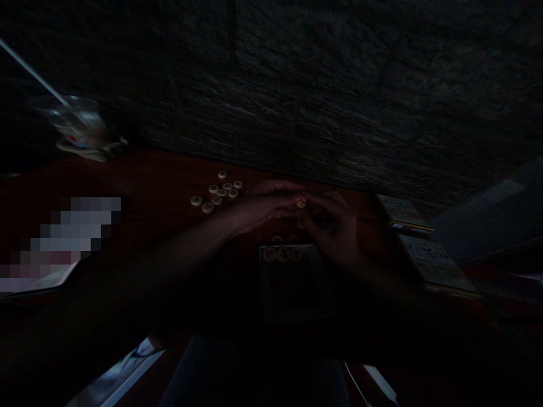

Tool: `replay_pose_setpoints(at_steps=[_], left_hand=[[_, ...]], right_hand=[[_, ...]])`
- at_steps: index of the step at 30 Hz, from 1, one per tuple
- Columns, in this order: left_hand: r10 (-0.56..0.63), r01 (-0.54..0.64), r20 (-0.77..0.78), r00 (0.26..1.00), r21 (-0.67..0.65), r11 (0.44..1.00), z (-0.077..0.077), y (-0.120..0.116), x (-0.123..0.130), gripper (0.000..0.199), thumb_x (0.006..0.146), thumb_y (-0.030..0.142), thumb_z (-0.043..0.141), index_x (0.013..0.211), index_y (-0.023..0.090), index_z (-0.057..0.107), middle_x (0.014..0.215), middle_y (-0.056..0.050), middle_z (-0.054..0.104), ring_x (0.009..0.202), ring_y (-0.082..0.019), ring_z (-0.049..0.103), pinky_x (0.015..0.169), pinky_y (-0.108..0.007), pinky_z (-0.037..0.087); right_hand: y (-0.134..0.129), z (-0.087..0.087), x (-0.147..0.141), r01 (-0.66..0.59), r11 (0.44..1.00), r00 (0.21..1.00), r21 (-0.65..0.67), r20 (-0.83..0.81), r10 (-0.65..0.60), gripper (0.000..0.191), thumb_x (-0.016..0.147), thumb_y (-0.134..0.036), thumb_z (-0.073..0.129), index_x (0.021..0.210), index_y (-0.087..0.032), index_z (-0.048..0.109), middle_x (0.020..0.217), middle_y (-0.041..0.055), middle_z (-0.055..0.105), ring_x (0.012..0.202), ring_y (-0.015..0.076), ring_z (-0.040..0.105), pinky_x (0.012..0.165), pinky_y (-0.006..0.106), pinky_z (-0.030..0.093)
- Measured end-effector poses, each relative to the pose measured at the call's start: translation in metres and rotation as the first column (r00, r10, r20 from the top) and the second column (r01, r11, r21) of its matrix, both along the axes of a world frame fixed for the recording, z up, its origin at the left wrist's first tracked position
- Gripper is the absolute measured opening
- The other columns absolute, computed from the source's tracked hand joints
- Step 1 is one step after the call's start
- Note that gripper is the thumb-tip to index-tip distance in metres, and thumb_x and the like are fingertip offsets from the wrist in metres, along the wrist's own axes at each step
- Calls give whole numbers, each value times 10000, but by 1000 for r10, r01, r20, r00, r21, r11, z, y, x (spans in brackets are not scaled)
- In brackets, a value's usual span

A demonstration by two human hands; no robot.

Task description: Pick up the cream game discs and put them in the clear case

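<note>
In dim light my two hands meet over the dark reddish table. My right hand (337, 229) pinches a round xiangqi piece (301, 202) with a red mark between thumb and index finger. My left hand (271, 204) reaches in from the left, its fingers stretched out and their tips beside that piece. Below them is a shallow dark tray (263, 294) with a row of three xiangqi pieces (283, 255) along its far end. Another piece (277, 239) lies just beyond its rim. Several loose pieces (221, 193) lie left of my left hand.
A stone wall (263, 102) rises behind the table (161, 175). Two printed boxes or books (439, 263) lie at the right edge. A clear cup (78, 121) with a straw stands at the far left. Nearer, a blurred-out flat item (80, 237) lies on the left.
</note>
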State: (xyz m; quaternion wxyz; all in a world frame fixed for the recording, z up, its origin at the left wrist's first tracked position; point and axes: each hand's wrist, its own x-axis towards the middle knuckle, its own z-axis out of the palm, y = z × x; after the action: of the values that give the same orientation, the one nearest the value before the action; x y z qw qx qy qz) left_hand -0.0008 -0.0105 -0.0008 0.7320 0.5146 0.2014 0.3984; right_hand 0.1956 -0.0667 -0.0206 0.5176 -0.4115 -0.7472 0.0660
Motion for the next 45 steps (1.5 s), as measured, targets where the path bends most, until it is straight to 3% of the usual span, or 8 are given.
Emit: replay_pose_setpoints(at_steps=[4,13,18,23,28,36,45], left_hand=[[-50,51,-19,999,87,995,-3,2,-1,187,929,268,779,1056,130,775,1014,-93,779,890,-173,755,870,-337,608],[-32,37,-60,998,89,995,5,-9,-1,284,901,351,808,1065,133,730,988,-77,758,854,-163,729,793,-309,592],[52,-50,-61,997,47,998,8,-10,-1,276,913,392,774,952,123,723,839,-71,762,708,-155,725,681,-275,576],[97,-90,-111,989,69,994,6,-5,-4,338,906,426,768,1048,120,778,887,-97,792,704,-146,723,674,-258,564],[82,-68,-169,982,91,994,-1,-2,-3,335,919,435,753,1067,137,791,899,-112,807,719,-147,722,694,-261,561],[97,-72,-225,970,115,991,1,-5,-3,354,919,446,740,1055,124,791,918,-123,807,725,-151,706,683,-266,535],[72,-49,-234,969,103,993,0,0,-3,366,917,483,733,1034,142,789,891,-114,806,695,-161,693,669,-295,522]], right_hand=[[-4,4,-2,-8,1000,999,27,48,6,415,897,-235,756,1305,-311,739,997,31,626,837,187,637,676,321,558],[-9,12,-2,-36,999,997,23,71,34,265,912,-251,759,1175,-276,744,1015,27,688,777,165,646,690,315,563],[-16,32,0,-75,982,996,-172,33,82,199,893,-267,773,1085,-232,736,933,19,754,730,156,678,666,286,552],[-29,56,10,-200,881,969,-430,45,242,153,854,-236,776,1002,-209,749,933,32,796,766,174,727,683,286,563],[-40,61,14,-212,786,900,-580,198,389,164,831,-119,743,957,-221,770,896,-4,804,752,147,737,650,235,537],[-43,56,9,-147,859,843,-491,392,369,197,855,-91,702,949,-239,790,906,-14,823,740,151,750,667,243,525],[-41,47,9,-132,850,816,-510,431,385,164,904,-131,702,955,-251,800,998,5,822,842,180,766,721,279,544]])
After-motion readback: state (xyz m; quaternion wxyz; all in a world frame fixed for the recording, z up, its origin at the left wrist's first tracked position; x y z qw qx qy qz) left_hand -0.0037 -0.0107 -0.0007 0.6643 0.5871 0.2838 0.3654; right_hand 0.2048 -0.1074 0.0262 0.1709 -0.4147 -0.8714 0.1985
